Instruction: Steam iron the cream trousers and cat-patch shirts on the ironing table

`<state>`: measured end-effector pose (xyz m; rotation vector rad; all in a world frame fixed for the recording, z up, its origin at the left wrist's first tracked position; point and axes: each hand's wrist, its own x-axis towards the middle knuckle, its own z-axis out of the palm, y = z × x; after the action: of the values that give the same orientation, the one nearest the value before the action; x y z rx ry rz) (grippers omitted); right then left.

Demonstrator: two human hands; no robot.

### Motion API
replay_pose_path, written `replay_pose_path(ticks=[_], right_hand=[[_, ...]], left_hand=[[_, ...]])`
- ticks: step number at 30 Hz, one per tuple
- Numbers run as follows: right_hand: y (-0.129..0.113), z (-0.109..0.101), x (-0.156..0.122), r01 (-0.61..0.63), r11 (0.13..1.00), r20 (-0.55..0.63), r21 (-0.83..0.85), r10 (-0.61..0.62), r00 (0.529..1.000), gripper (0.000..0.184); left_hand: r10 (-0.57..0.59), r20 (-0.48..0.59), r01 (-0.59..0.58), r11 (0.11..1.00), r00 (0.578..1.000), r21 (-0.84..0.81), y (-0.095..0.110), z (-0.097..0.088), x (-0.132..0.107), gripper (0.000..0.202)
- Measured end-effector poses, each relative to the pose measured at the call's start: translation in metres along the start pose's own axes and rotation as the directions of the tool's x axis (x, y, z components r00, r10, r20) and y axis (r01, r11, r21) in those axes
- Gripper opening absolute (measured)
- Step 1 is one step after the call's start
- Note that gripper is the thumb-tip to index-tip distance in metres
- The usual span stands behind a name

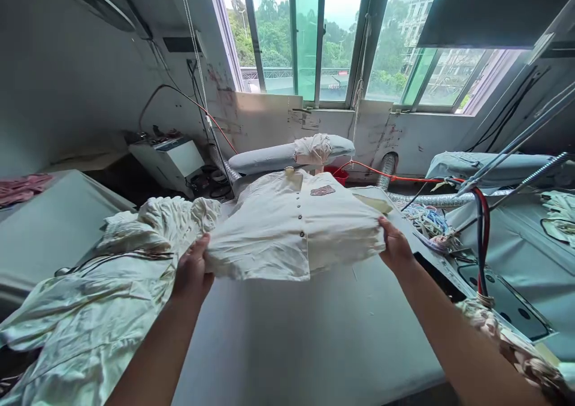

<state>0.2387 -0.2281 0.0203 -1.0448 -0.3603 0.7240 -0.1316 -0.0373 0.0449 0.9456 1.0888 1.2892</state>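
Note:
A white button-front shirt (265, 226) is stretched out over the pale ironing table (305, 334), its hem toward me and its collar at the far end. Dark buttons run down its middle, and a brownish patch (322, 190) lies on its upper right part. My left hand (195, 268) is closed on the shirt's left edge. At the opposite edge, my right hand (393, 241) pinches the cloth between thumb and fingers. The fingertips of both hands are partly hidden by the fabric.
Crumpled white garments (103, 298) are heaped at the left. Behind the shirt stands a padded sleeve board (269, 157) with cloth wrapped on it. On the right are red and black hoses (483, 238), a metal panel (507, 298) and tangled cords (426, 220). Windows line the back wall.

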Motion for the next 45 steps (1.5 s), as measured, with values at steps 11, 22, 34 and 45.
replay_pose_path(ticks=[11, 22, 34, 45], right_hand=[[0.117, -0.166, -0.096, -0.351, 0.285, -0.224, -0.892, 0.398, 0.890, 0.030], [0.123, -0.070, -0.179, 0.421, -0.052, 0.338, -0.905, 0.512, 0.790, 0.023], [0.201, -0.037, -0.180, 0.525, -0.108, 0.470, -0.844, 0.321, 0.822, 0.020], [0.138, -0.119, -0.117, 0.148, -0.046, 0.132, -0.988, 0.250, 0.959, 0.017]], left_hand=[[-0.511, 0.004, 0.304, 0.518, 0.860, 0.800, -0.147, -0.155, -0.064, 0.041], [-0.434, 0.597, -0.551, 0.243, 0.674, 0.799, -0.162, -0.097, -0.164, 0.021], [-0.255, 0.660, -0.645, 0.151, 0.707, 0.749, -0.207, -0.014, -0.184, 0.037], [-0.099, 0.344, -0.349, -0.030, 0.934, 0.937, -0.240, 0.009, -0.213, 0.028]])
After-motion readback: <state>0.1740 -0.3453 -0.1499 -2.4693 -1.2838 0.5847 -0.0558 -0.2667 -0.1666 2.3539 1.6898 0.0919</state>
